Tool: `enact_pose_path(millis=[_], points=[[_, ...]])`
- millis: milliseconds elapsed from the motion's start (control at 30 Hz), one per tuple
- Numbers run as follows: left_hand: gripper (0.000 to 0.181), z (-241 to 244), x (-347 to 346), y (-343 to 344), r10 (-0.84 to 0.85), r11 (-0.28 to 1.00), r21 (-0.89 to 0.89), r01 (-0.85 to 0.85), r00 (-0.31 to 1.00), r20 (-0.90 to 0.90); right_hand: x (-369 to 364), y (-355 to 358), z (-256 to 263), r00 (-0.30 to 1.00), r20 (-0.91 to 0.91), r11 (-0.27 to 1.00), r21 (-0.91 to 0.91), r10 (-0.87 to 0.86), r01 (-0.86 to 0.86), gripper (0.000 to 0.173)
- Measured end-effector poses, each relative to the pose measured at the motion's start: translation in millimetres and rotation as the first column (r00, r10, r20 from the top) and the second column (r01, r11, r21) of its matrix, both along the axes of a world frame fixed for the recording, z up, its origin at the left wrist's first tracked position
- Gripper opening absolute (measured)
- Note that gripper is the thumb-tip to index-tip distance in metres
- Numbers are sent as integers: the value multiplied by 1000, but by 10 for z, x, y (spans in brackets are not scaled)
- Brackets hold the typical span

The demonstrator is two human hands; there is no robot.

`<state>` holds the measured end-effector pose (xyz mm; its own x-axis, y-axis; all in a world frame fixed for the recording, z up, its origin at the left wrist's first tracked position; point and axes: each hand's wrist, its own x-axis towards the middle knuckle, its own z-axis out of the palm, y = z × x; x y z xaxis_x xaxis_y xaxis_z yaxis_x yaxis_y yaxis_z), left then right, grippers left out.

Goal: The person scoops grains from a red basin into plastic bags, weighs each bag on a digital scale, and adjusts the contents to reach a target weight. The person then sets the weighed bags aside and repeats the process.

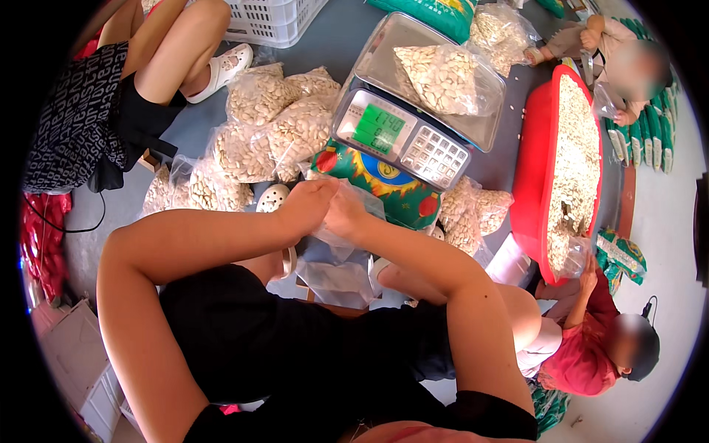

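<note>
My left hand (310, 206) and my right hand (344, 213) meet in front of the digital scale, fingers closed on a thin clear plastic bag (363, 199). Its contents are hidden by my fingers. Just beyond them is the scale's lit green display (378, 128) with its keypad (435, 159). On the metal weighing pan (382, 66) rests a clear bag of pale pumpkin seeds (437, 77). A printed green package (382, 188) lies under the near edge of the scale. Another clear plastic sheet or bag (338, 279) hangs between my knees.
Filled seed bags (266, 133) crowd the floor at left; more (471, 213) lie right of the scale. A red tub (532, 166) holds loose seeds. One person (581, 343) holds a bag at it; another (620, 61) sits beyond. At upper left are a seated person (77, 116) and white crate (266, 22).
</note>
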<state>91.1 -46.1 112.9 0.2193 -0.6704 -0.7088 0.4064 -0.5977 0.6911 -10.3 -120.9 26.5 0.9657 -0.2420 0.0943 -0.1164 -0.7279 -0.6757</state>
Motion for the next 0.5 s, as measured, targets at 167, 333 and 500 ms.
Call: enact_pose_path(millis=[167, 333, 500], points=[[33, 39, 50, -22, -46, 999, 5, 46, 995, -90, -139, 36, -411, 922, -379, 996, -9, 75, -85, 28], [38, 123, 11, 32, -97, 995, -17, 96, 986, -133, -267, 99, 158, 883, -461, 992, -47, 85, -120, 21], [42, 121, -103, 47, -145, 985, 77, 152, 986, -84, -404, 131, -58, 940, -224, 913, -262, 257, -312, 16]])
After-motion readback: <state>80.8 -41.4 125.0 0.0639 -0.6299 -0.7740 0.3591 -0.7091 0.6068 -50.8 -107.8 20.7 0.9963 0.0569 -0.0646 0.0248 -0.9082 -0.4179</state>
